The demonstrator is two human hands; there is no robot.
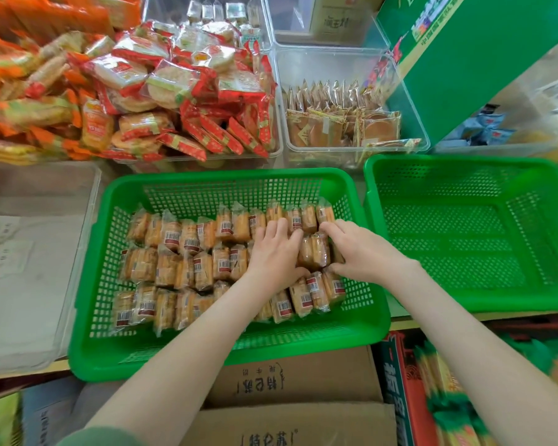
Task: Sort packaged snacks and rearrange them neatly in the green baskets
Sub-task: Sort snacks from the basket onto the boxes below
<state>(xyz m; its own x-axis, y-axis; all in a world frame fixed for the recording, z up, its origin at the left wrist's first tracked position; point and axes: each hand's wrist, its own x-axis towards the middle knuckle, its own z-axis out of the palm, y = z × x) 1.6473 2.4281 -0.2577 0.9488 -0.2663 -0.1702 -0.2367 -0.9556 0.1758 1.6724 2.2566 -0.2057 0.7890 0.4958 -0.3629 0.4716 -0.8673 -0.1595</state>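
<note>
While three rows of snack packets (187, 262) stood on edge in the left green basket (207, 178), both hands worked at the right end of its middle row. The left hand (276, 252) pressed nearly straight fingers across the packets. The right hand (355, 252) curled its fingers round a few, probably to squeeze them into line. The second green basket (464, 164) sat just right.

In the green basket's (87, 346) three o'clock end, my left grip (276, 252) presses on snack packets (187, 268); my right grip (358, 249), at its three o'clock, curls round neighbouring ones.
</note>
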